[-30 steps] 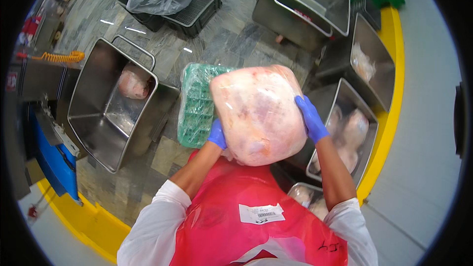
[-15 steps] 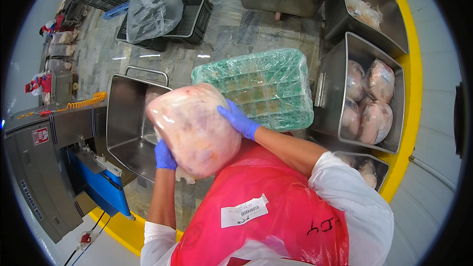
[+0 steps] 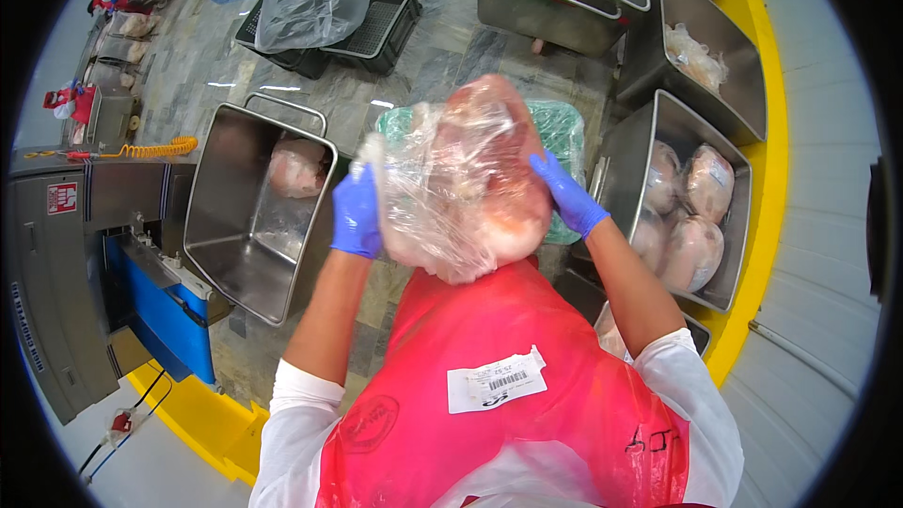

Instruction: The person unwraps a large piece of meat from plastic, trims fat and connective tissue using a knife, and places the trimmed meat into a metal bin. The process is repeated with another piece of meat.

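Between my hands is a large pale pink piece of meat in a clear plastic bag [image 3: 513, 165]. The loose, crumpled plastic lies over its left half. My left hand [image 3: 357, 216], in a blue glove, grips the left side, its fingertips partly hidden behind the plastic. On the right, my blue-gloved right hand [image 3: 569, 196] clasps the other edge, thumb toward me. Behind the meat, a green plastic-wrapped tray [image 3: 560, 122] is mostly covered from view. A steel tub [image 3: 268, 296] at the left holds one piece of meat [image 3: 298, 169].
Several bagged meat pieces [image 3: 696, 249] fill a steel tub [image 3: 736, 287] at the right. Farther back stand more steel bins [image 3: 550, 9] and black crates [image 3: 390, 28] with a clear plastic bag [image 3: 315, 0]. A grey machine [image 3: 56, 292] with a blue panel stands at the left.
The bagged meat has moved right and been turned, so the crumpled plastic now shows. Both hands shifted right with it. The meat piece in the left tub is now in fuller view.
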A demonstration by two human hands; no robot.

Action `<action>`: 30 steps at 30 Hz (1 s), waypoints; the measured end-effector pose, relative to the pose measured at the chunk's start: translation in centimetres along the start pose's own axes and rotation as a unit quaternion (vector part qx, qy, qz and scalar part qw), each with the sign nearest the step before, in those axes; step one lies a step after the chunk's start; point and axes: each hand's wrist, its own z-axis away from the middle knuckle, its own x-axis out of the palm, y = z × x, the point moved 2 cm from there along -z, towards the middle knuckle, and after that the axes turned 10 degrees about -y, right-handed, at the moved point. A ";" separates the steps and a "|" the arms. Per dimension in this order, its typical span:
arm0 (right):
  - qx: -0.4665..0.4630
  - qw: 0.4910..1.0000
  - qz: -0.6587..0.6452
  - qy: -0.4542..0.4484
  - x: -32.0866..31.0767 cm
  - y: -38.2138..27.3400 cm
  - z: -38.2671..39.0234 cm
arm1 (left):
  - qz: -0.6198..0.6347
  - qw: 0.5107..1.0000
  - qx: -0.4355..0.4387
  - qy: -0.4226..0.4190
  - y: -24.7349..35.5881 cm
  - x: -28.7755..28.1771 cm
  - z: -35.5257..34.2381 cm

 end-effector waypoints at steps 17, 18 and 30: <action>-0.204 0.712 0.667 0.080 4.3 -0.5 7.6 | 0.024 0.989 0.000 0.144 11.8 -15.8 6.4; -0.182 0.713 0.668 0.106 5.7 -0.4 6.6 | -0.007 0.988 0.022 0.153 13.0 -14.2 6.8; -0.122 0.646 0.733 0.177 -3.4 -15.5 -8.5 | -0.363 0.913 0.182 0.039 6.0 -18.5 7.9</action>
